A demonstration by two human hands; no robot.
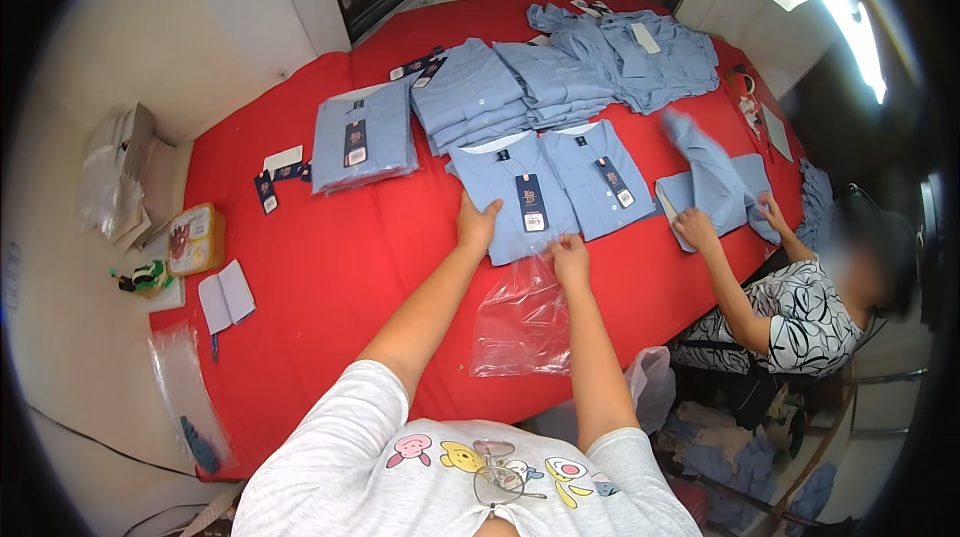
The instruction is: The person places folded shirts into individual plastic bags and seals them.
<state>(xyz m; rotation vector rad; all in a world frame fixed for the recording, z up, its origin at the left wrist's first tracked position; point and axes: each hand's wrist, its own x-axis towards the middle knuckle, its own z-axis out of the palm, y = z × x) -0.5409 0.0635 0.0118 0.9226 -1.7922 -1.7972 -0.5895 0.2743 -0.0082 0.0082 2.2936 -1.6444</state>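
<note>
A folded light-blue shirt (507,199) with a dark hang tag lies before me on the table. My left hand (478,223) grips its left edge, thumb on top, the other fingers mostly hidden. At the lower right corner my right hand (570,262) is closed in a pinch on a clear plastic bag (521,322). The bag hangs from the shirt's lower edge toward me; how much of the shirt is inside it I cannot tell. Touching on the right is another folded, tagged shirt (597,177). Bagged shirts (362,137) are piled to the left.
Stacks of folded shirts (470,92) and a loose heap (650,57) fill the far side of the red table (330,267). On the right a co-worker (800,322) handles a shirt (720,177). Loose tags (268,192), a notebook (227,297), and empty plastic bags (185,377) lie left.
</note>
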